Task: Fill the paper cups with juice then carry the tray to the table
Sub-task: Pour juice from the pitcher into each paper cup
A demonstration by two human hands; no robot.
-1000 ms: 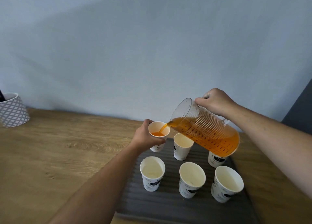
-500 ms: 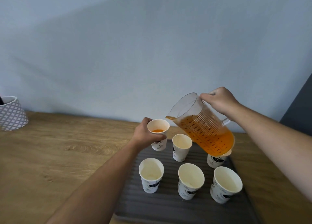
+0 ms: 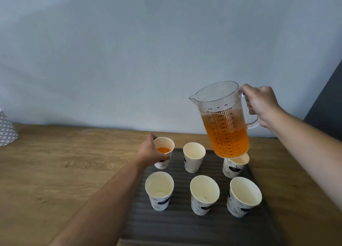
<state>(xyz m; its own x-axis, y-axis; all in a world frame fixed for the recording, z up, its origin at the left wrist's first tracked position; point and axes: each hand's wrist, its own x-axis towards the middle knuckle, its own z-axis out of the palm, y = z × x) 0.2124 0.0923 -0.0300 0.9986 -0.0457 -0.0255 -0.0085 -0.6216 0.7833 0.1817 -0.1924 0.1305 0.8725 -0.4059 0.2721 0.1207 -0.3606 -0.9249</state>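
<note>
Fingers [image 3: 163, 157] of the left hand [image 3: 151, 152] are wrapped round a paper cup [image 3: 165, 144], thumb behind the rim, and there's a shallow pool of orange juice [image 3: 163, 150] in its bottom. The cup is at the upper-left corner of the dark ribbed tray [image 3: 185, 227], centre frame. Whether its base is touching down is hard to tell. Over on the right, the right hand [image 3: 261, 105] has its fingers curled tight round the handle [image 3: 252, 123] of the clear measuring jug [image 3: 222, 101]. It's held aloft, close to upright, spout to the left, with orange juice well up its ribbed side. Its base hangs just over the back-right cup [image 3: 234, 167], hiding part of that mouth. The back-middle cup [image 3: 193, 157] stands upright beside it, and the front-left cup [image 3: 159, 192], front-middle cup [image 3: 203, 194] and front-right cup [image 3: 243, 195] line the lower row. The tray lies on the wooden surface [image 3: 64, 171], with a patterned pot [image 3: 6, 131] at the left edge.
</note>
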